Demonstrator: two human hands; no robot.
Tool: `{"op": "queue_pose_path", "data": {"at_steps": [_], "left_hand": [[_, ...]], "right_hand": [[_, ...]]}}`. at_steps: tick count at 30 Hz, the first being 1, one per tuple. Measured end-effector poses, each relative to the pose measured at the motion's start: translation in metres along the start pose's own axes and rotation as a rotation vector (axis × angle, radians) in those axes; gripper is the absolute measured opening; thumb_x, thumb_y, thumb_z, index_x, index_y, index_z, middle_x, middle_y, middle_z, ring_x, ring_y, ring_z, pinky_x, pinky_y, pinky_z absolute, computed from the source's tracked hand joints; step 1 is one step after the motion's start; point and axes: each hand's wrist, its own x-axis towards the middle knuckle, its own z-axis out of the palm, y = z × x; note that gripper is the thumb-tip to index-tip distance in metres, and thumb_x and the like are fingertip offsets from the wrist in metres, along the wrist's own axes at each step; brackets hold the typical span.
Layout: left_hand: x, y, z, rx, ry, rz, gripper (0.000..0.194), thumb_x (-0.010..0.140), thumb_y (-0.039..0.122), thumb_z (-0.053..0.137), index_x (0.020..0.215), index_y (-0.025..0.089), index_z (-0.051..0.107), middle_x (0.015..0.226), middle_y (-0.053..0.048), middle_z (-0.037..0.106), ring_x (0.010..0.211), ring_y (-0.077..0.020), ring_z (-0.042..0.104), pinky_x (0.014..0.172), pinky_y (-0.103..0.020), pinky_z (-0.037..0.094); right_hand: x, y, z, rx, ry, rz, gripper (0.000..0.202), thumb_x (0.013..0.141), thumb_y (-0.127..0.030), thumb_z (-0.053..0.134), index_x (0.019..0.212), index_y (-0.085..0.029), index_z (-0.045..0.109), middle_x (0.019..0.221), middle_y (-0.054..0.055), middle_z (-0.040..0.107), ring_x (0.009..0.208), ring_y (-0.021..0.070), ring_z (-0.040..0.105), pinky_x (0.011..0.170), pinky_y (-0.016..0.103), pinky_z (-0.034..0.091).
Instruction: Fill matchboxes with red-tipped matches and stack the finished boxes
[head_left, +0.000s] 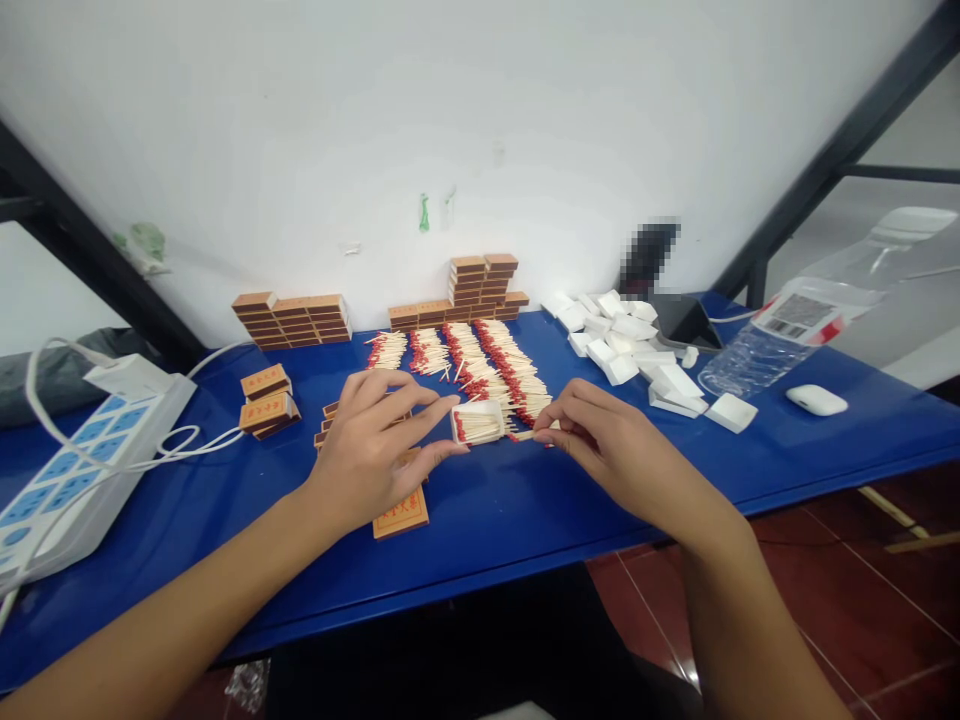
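With our left hand (379,440) we grip the left end of a small white tray (487,407) between thumb and forefinger; it sits on the blue table (495,540) with matches (476,426) inside. Our right hand (600,432) pinches at least one loose match (523,435) just to the right of it. Behind, we have rows of red-tipped matches (517,370), with spare trays (622,335) heaped to the right. Orange matchboxes (401,513) lie beside our left hand, and stacked boxes (476,285) stand along the wall (315,150).
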Motion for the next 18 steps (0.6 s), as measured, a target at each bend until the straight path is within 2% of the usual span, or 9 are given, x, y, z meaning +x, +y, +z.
{"op": "queue_pose_path", "data": {"at_steps": [18], "left_hand": [[-0.0008, -0.0004, -0.0005, 0.001, -0.006, 0.004, 0.032, 0.096, 0.033, 0.082, 0.124, 0.018, 0.075, 0.107, -0.008, 0.081, 0.101, -0.0271, 0.065, 0.089, -0.044, 0.048]], "right_hand": [[-0.0008, 0.002, 0.0003, -0.002, 0.006, -0.018, 0.016, 0.112, -0.03, 0.056, 0.104, -0.024, 0.068, 0.107, 0.007, 0.064, 0.091, 0.0209, 0.065, 0.081, 0.034, 0.051]]}}
